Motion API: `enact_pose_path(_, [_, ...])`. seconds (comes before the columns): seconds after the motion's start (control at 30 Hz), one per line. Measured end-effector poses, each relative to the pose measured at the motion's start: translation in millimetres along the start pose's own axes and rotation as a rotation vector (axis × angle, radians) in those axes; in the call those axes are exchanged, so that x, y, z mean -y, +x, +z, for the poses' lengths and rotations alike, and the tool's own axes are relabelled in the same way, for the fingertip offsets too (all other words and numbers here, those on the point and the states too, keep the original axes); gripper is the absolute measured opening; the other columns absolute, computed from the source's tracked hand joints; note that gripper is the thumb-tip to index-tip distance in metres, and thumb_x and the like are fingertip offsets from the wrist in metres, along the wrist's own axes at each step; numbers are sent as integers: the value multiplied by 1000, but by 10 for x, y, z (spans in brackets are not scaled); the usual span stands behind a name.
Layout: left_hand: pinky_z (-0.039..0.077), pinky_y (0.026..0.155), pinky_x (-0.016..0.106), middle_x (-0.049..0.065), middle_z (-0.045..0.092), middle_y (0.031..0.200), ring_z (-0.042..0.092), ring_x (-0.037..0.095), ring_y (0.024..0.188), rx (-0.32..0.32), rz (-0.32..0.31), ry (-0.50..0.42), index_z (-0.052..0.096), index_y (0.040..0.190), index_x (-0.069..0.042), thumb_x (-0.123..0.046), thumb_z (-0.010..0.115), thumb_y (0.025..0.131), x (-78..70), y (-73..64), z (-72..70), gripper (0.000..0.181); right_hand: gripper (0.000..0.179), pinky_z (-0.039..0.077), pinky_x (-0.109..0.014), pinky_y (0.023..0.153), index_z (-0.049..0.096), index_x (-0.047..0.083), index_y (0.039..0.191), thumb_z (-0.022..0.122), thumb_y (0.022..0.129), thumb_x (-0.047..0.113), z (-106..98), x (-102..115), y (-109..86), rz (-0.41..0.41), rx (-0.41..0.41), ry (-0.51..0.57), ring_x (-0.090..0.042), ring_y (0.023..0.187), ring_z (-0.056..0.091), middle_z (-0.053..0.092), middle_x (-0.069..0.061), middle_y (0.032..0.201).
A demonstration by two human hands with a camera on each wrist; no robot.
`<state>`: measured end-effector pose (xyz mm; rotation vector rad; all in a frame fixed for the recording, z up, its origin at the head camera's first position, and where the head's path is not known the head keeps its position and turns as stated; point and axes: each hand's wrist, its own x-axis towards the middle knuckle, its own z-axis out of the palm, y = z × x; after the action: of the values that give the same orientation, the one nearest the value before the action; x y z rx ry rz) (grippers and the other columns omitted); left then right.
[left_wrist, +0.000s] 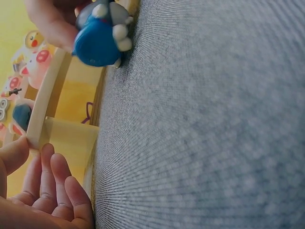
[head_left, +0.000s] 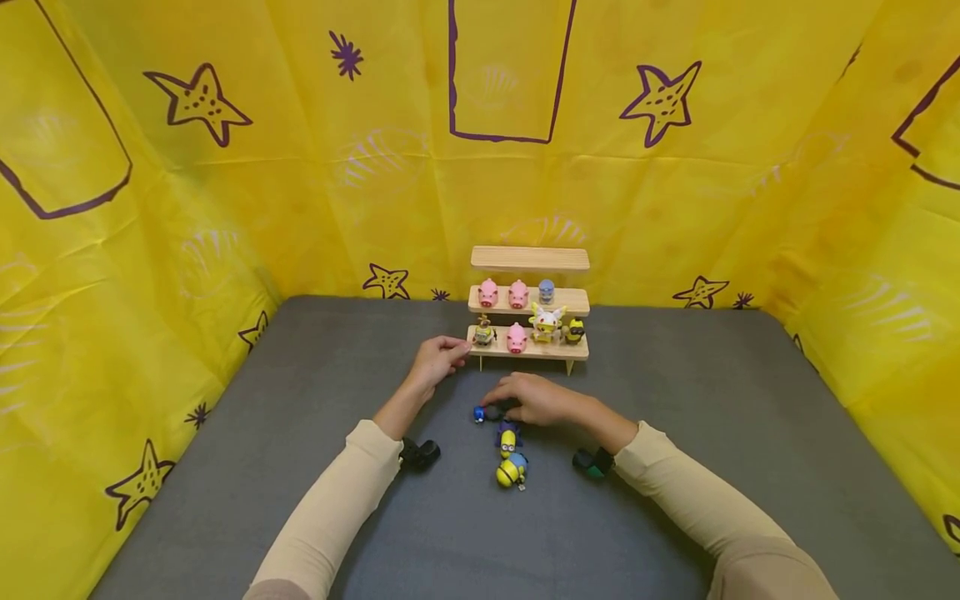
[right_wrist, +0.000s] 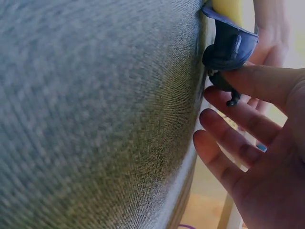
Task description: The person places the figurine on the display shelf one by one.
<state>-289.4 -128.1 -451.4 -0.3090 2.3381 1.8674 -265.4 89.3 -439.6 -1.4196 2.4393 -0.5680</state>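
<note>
A three-tier wooden display shelf [head_left: 529,258] stands at the back of the grey table. My left hand [head_left: 438,360] pinches the left end of its lowest tier, thumb above and fingertips below, as the left wrist view shows. In front of the shelf, my right hand [head_left: 534,398] pinches a dark figurine [right_wrist: 223,82] low over the cloth, its shape mostly hidden by the fingers. A blue-headed figurine [left_wrist: 97,45] is beside those fingertips. Closer to me lie a yellow Minion figurine with dark purple clothing [head_left: 508,439] and a yellow-and-blue Minion figurine [head_left: 512,471].
Pink pig figurines [head_left: 517,338] and a small blue figurine [head_left: 547,291] stand on the shelf's lower tiers. A white-horned yellow figurine [head_left: 547,323] and Minion figurines [head_left: 574,331] share the lowest tier. Yellow patterned cloth [head_left: 405,192] walls the table's back and sides.
</note>
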Motion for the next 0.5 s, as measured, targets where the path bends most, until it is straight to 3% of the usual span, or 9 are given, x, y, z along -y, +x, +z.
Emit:
enact_pose_path(0.27, [48,69,23,10,71,102,62,10,75,-3,1,0,68,113,-4,-25,65,94,-1,-5,3,28,31,47,-40,98,66,9,123,65,92,15,-55,9,15,11,-40,62,-22,111,62,69,-6,118])
enact_pose_path(0.5, [48,70,24,10,71,102,62,9,76,-1,1,3,68,113,-4,-25,65,94,2,-5,8,29,26,48,-30,85,70,7,114,64,90,17,-50,-20,18,56,-62,84,-13,93,59,69,-5,106])
